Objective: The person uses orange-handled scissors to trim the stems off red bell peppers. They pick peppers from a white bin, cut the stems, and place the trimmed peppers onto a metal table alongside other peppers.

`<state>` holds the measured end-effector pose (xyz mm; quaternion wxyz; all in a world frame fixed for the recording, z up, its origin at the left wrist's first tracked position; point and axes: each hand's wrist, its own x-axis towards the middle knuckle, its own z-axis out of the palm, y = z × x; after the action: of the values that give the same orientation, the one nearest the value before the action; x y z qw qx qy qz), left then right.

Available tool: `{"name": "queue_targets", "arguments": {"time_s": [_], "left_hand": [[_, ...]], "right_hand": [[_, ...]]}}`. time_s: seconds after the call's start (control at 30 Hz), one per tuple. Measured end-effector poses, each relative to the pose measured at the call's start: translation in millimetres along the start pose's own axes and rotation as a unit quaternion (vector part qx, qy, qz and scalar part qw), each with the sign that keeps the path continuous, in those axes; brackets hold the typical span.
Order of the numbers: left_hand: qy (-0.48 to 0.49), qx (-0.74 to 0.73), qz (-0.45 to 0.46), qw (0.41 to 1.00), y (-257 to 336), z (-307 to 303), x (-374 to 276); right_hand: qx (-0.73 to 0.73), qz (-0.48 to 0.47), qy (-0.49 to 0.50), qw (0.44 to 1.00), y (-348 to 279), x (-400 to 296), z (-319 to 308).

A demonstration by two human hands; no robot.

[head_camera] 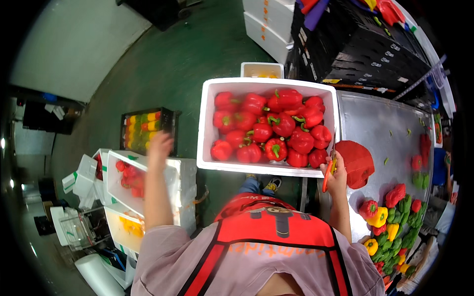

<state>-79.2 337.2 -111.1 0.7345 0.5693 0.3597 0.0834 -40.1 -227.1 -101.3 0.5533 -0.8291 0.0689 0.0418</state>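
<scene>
A white foam box (268, 171) full of red bell peppers (261, 132) lies before me, its right end by the metal table. My right hand (336, 171) holds orange-handled scissors (326, 177) at the box's lower right corner, blades pointing up along the rim. Just right of that hand, a red round piece (355, 164) lies on the table; I cannot tell what it is. My left hand (160, 146), blurred, is raised away from the box, in front of a black crate (173, 127) of red, yellow and green peppers. It seems to hold nothing; its fingers are unclear.
Green, yellow and red peppers (392, 231) are heaped at the lower right of the metal table (370, 114). Black crates (355, 55) are stacked behind it. Foam boxes (183, 188) with red and yellow peppers stand at left. A smaller foam box (262, 66) sits beyond the large one.
</scene>
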Motion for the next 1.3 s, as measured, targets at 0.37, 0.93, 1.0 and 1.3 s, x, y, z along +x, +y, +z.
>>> {"name": "queue_targets", "arguments": {"time_s": [0.37, 0.93, 1.0, 1.3], "left_hand": [[-0.376, 0.865, -0.011, 0.333, -69.4, 186.4, 22.0], [-0.355, 0.393, 0.121, 0.839, 13.4, 174.1, -35.2], [-0.39, 0.084, 0.042, 0.916, 11.8, 180.1, -53.3], [-0.461, -0.364, -0.24, 0.773, -47.3, 209.0, -108.6]], "right_hand": [[0.069, 0.065, -0.005, 0.995, -17.2, -32.0, -1.6], [0.078, 0.028, -0.061, 0.995, -29.9, -37.4, 6.3], [0.082, -0.02, -0.089, 0.993, -33.4, -36.5, 11.9], [-0.036, -0.164, -0.175, 0.97, -101.5, -34.1, 45.0]]}}
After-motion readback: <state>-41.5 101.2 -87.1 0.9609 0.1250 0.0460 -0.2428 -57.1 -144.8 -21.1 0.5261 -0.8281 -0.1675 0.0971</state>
